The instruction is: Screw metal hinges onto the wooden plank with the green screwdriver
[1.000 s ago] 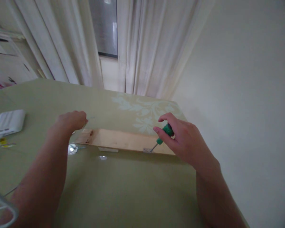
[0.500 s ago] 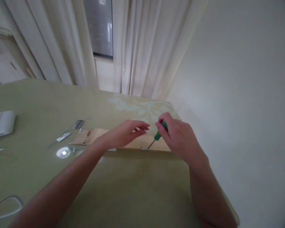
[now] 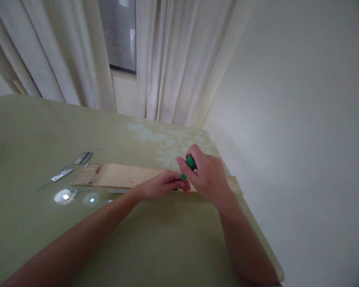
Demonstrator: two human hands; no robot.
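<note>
My right hand (image 3: 208,177) is closed around the green handle of a screwdriver (image 3: 190,162), held tilted above a long wooden board (image 3: 122,175). My left hand (image 3: 163,184) reaches in from the left, its fingers pinched around the lower part of the screwdriver at the board's near edge. Those fingers hide the shaft and tip. A sliver of a metal plate (image 3: 175,189) shows beneath them. Farther left, a pale metal strip (image 3: 119,191) lies along the same edge.
On the green tabletop (image 3: 167,239), left of the board, lie a folded metal hinge (image 3: 84,158), a narrow metal plate (image 3: 62,174) and several screws or thin rods. Curtains (image 3: 179,59) hang behind the table; a white wall (image 3: 302,119) rises at its right.
My left hand has moved from hovering beside the screwdriver down to its lower part, fingers closing. The view has shifted, so the table things appear farther left.
</note>
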